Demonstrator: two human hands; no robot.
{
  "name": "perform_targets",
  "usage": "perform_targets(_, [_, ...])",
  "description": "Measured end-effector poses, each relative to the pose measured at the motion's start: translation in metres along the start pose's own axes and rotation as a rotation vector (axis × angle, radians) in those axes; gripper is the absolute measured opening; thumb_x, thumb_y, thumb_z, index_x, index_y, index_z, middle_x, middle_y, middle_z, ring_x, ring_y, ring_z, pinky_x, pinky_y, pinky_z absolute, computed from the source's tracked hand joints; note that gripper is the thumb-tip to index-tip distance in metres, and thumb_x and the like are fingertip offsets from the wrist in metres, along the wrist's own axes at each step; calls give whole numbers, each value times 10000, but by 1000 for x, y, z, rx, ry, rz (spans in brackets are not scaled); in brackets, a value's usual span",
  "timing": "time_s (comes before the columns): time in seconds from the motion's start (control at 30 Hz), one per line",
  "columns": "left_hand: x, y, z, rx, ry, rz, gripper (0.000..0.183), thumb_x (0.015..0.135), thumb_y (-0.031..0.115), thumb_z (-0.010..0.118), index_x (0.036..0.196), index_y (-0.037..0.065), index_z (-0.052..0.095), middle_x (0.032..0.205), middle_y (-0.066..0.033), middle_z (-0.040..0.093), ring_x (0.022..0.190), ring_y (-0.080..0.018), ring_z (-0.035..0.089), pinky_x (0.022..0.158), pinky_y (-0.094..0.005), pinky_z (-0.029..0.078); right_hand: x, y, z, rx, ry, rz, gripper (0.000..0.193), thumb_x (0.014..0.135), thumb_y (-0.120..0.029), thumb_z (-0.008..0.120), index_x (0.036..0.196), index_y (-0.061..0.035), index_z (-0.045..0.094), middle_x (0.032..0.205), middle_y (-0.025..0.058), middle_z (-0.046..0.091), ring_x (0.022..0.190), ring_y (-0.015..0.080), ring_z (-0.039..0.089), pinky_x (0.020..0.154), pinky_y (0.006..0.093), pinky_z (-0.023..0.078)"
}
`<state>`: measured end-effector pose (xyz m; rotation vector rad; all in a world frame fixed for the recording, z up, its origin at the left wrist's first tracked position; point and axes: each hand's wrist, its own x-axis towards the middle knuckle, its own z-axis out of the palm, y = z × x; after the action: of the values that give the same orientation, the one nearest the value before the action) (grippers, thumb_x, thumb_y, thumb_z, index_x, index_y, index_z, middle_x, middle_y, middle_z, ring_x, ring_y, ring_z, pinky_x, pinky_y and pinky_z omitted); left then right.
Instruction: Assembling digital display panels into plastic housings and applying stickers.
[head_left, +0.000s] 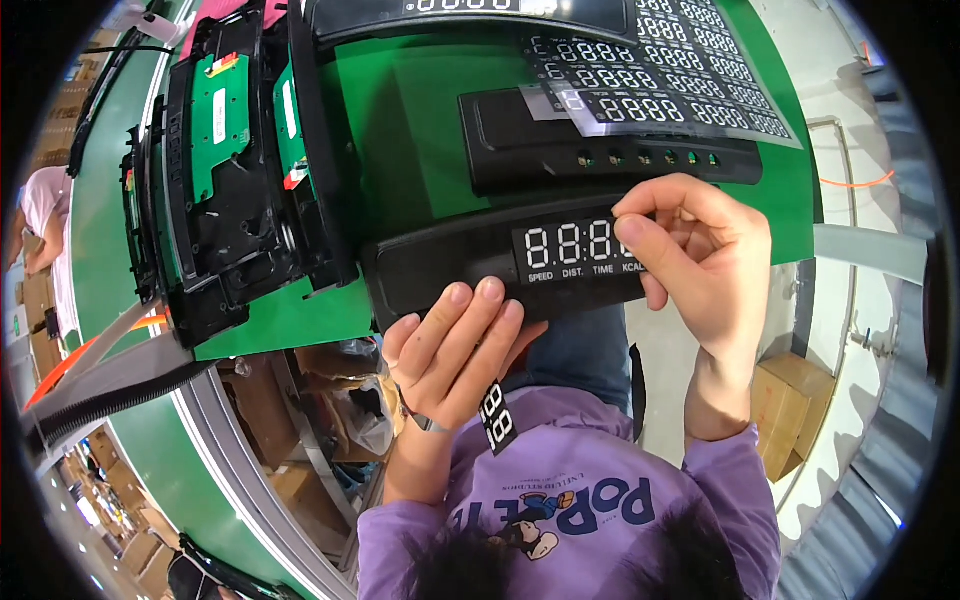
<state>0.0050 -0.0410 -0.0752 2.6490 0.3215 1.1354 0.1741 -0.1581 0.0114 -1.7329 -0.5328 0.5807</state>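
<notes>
A long black plastic display housing (445,262) lies across the near edge of the green work surface. On its face is a black display label (572,256) with white digit segments. My left hand (455,350) holds the housing's near edge, fingers on top and the rest partly hidden beneath. With thumb and forefinger pinched, my right hand (705,250) grips the label's right end, covering that end. Another dark label strip (497,418) with white digits hangs by my left wrist, against the purple shirt.
Beyond my hands lies another black housing (610,160) with several small holes. A sheet of digit labels (665,75) partly covers it. At the far edge sits a further housing (470,22). Open black casings with green circuit boards (218,130) stand at left. A cardboard box (795,415) is at lower right.
</notes>
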Motion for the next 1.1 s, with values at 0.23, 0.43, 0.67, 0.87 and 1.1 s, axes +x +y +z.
perform_targets(0.23, [0,-2,2,36,42,35,214,782,310,779,972,234,717,1051,64,712,1061,-136,605,1062,-342,313,1,-1,2,-27,22,25,76,827,78,667,891,41,651,677,2,596,505,-3,505,395,155,337])
perform_targets(0.43, [-2,-4,6,19,62,42,229,787,333,771,983,240,698,1052,70,710,1058,-131,601,1059,-338,293,3,1,5,-70,57,20,73,814,89,678,866,46,650,655,-5,591,498,-7,503,396,155,329])
perform_targets(0.67, [5,-3,4,18,44,49,166,809,334,750,917,245,662,1055,91,709,1044,-126,589,1045,-329,277,4,-4,5,-92,84,35,72,802,87,688,841,34,659,642,-17,576,512,-9,502,421,151,337])
perform_targets(0.87, [7,-3,-2,79,-56,71,132,846,329,703,878,238,613,1033,122,720,1041,-121,569,1034,-320,260,4,1,6,-142,71,31,68,791,74,697,830,30,664,640,-16,575,537,-4,510,452,148,362])
perform_targets(1.1, [16,1,-9,93,-132,47,151,853,302,697,885,232,568,1046,125,718,1051,-108,540,981,-297,270,6,-3,5,-134,80,64,71,776,68,701,825,27,671,647,1,593,543,4,527,459,156,387])
